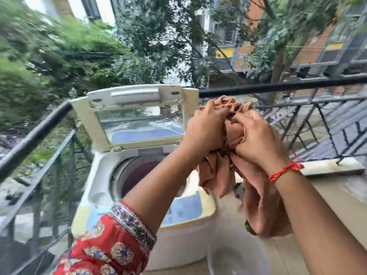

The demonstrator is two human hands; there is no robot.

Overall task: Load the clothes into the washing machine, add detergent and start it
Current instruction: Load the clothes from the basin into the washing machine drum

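Both hands — left (206, 128), right (256, 139) — grip peach cloth (218, 175) above open washer (103, 175).

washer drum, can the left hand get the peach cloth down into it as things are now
Probably yes. The lid stands open, leaving the drum mouth uncovered, with only a dark red garment inside. The left hand grips the peach cloth together with the right hand, raised just right of the opening.

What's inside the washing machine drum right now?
A dark maroon garment lies in the drum of the open washing machine. The left arm and the peach cloth held in both hands cover the drum's right side.
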